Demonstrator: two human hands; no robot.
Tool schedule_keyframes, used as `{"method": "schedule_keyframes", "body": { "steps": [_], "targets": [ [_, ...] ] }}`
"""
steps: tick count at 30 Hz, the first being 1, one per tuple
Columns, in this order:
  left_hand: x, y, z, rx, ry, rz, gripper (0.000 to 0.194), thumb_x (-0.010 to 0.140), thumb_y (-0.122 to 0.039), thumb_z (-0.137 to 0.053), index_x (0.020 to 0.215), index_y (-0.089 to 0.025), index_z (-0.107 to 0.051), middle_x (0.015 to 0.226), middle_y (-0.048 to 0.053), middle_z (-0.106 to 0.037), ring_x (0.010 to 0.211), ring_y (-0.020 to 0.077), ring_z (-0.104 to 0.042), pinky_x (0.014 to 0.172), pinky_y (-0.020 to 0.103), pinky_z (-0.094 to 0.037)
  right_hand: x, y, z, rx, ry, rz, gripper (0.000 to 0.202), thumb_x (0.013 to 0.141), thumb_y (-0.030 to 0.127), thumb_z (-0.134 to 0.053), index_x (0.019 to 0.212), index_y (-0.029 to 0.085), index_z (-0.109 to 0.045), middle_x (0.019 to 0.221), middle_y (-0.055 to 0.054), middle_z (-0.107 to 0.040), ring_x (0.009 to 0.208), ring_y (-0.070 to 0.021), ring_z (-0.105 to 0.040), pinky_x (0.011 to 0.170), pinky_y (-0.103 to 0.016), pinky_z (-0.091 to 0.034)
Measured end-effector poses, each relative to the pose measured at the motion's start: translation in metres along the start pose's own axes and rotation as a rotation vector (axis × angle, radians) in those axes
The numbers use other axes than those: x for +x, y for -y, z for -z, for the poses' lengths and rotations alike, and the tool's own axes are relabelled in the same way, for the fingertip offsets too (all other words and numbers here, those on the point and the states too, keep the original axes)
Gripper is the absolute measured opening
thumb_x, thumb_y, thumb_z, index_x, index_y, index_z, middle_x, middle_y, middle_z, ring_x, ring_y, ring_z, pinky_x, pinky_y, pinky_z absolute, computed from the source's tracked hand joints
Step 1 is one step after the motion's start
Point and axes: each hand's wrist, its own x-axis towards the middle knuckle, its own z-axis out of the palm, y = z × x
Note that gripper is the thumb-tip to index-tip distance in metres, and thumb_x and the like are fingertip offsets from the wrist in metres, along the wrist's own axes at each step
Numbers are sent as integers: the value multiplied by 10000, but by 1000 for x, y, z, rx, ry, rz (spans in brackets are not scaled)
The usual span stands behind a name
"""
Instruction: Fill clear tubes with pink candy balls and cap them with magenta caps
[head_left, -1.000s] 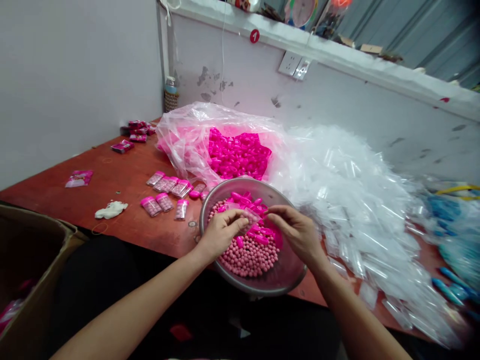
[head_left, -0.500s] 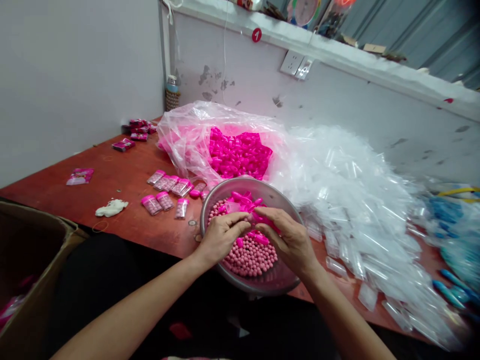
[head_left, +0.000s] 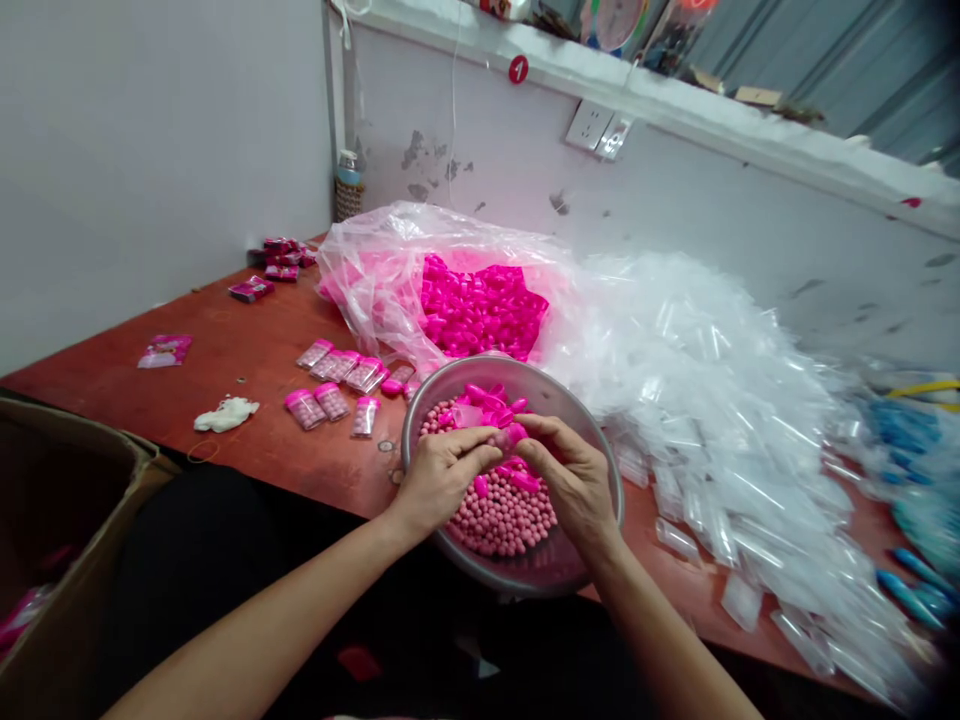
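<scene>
Above a metal bowl (head_left: 611, 470), my left hand (head_left: 442, 475) pinches a small clear container with pink beads inside, mostly hidden by the fingers. My right hand (head_left: 574, 475) is closed at the container's other end, its thumb and fingers on a bright pink cap (head_left: 515, 434). Under the hands, pink beads (head_left: 506, 515) cover much of the bowl, with several loose pink caps (head_left: 487, 400) and a clear container on top. Left of the bowl lie several filled containers with pink caps (head_left: 331, 400).
A plastic bag of pink caps (head_left: 480, 310) lies behind the bowl. To the right spreads a big heap of clear containers (head_left: 712, 400), with blue pieces (head_left: 904, 595) beyond. A white lump (head_left: 226, 414) lies on the red table (head_left: 225, 380). A cardboard box (head_left: 82, 480) stands at left.
My right hand has shifted slightly left and its fingers have closed around the cap, which now shows on the container's end. My left hand keeps its pinch.
</scene>
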Motion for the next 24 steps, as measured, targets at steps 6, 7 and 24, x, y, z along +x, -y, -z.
{"method": "schedule_keyframes", "body": {
  "steps": [6, 7, 24],
  "targets": [
    [-3, -2, -1, 54, -45, -92, 215, 784, -275, -588, 957, -228, -707, 939, 32, -710, 864, 205, -644, 806, 285, -479, -9, -6, 6, -79, 19, 71, 189, 779, 272, -621, 962, 223, -623, 896, -34, -633, 846, -175, -592, 792, -321, -471],
    [-4, -2, -1, 81, -49, -109, 204, 783, -265, -591, 942, -230, -712, 932, 36, -711, 850, 203, -646, 803, 281, -475, -10, -7, 7, -119, 29, 116, 171, 784, 261, -615, 952, 224, -622, 890, -34, -629, 846, -176, -590, 791, -321, -469],
    [3, -10, -1, -500, -57, 244, 324, 686, -319, -694, 961, -149, -692, 861, 75, -696, 735, 164, -630, 663, 278, -513, -8, -2, 23, 335, 116, -89, 459, 753, 448, -618, 1164, 253, -555, 1186, -96, -578, 1028, -266, -569, 801, -417, -502]
  ]
}}
